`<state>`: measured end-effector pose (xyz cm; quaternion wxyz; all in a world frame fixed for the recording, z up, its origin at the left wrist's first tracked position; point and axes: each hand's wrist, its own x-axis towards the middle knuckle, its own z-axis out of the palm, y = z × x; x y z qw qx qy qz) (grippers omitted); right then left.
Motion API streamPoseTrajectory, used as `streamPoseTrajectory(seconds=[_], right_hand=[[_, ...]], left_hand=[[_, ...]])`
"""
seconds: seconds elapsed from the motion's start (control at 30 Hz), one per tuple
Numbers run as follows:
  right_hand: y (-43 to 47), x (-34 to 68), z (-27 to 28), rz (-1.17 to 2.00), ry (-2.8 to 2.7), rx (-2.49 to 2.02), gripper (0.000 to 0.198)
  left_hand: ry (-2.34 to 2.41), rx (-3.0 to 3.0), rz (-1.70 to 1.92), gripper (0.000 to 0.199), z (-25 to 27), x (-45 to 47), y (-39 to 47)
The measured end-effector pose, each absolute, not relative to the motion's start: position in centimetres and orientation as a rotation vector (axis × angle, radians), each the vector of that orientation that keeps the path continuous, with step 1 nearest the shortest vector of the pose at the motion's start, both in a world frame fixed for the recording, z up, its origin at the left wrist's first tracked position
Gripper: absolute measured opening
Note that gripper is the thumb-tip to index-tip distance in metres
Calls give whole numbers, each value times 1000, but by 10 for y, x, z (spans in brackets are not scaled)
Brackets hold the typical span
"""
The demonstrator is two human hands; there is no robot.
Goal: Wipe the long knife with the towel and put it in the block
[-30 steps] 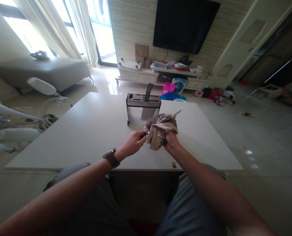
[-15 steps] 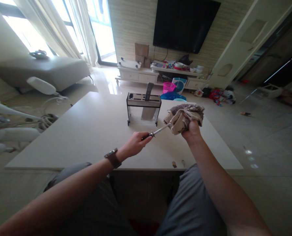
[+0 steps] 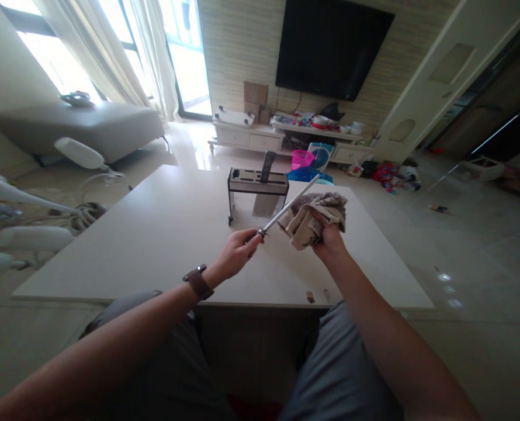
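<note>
Left hand [image 3: 236,252] gripping what looks like a sharpening rod [image 3: 288,204], right hand [image 3: 328,240] clutching cloth [image 3: 313,213]

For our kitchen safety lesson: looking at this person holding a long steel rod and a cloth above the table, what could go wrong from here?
The left hand grips the thin steel sharpening rod only at its handle end, so the raised tip might swing into the dark slotted knife rack close behind. The right hand bunches the crumpled brown-beige cloth loosely; it could slip onto the white table.
</note>
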<state>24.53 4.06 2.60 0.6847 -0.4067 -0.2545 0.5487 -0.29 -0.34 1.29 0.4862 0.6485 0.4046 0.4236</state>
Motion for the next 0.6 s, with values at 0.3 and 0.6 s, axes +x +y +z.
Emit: streamPoseTrajectory(seconds=[0.3,0.6], right_hand=[[1,177,14,1302,-800,-932,42],[3,177,3,1199,-733,-1012,44]], left_hand=[[1034,1849,987,34,6,-2,-3],[1044,1908,956,30,10,0,-3]])
